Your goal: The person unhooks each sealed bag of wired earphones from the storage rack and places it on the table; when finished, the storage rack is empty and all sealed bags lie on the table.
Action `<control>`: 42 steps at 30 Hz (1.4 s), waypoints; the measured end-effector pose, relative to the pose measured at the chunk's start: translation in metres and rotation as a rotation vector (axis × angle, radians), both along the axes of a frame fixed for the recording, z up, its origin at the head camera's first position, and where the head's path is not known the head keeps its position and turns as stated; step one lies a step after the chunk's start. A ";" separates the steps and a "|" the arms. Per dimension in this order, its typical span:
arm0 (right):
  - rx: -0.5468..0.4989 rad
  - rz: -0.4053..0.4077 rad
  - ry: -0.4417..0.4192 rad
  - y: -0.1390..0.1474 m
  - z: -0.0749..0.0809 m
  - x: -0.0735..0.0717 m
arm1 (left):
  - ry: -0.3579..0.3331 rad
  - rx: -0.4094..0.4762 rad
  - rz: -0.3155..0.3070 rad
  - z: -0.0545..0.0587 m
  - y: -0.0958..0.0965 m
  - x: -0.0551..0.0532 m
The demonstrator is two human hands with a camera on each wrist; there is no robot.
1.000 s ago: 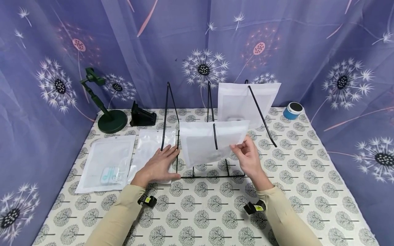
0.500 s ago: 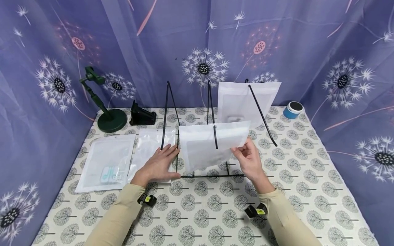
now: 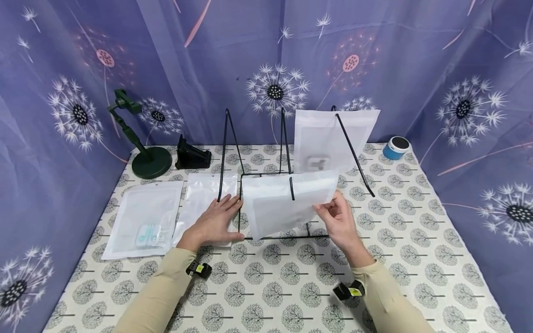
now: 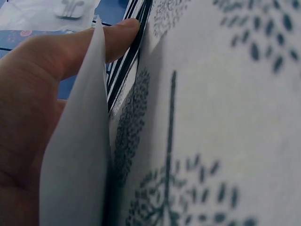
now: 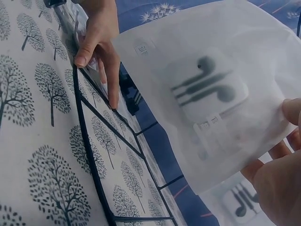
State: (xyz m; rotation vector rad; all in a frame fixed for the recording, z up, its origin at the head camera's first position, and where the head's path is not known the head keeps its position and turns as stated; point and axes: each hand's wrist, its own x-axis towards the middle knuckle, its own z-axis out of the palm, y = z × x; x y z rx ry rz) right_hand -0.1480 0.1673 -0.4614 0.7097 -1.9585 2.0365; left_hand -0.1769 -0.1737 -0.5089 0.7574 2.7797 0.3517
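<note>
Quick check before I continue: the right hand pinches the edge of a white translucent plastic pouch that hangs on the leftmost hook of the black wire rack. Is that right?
Not quite: the head view shows the white translucent plastic pouch on the middle hook of the black wire rack, not the leftmost. The right hand does pinch its edge.

From here I take the near pouch for milky, matt plastic, lightly creased; the far right pouch seems the same; at left I see a frosted pouch, and beside it a slim pouch with a glossy glare; the rack reads as smooth black metal wire; the table cover is matt printed cloth; the far curtain, smooth cloth with soft folds.
</note>
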 end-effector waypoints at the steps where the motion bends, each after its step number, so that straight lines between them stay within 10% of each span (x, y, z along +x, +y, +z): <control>1: 0.013 -0.008 -0.009 0.000 0.000 0.001 | 0.000 0.003 -0.002 0.000 0.000 0.000; 42: -0.047 0.089 0.050 0.000 0.003 0.023 | 0.008 -0.011 -0.008 -0.004 -0.001 -0.001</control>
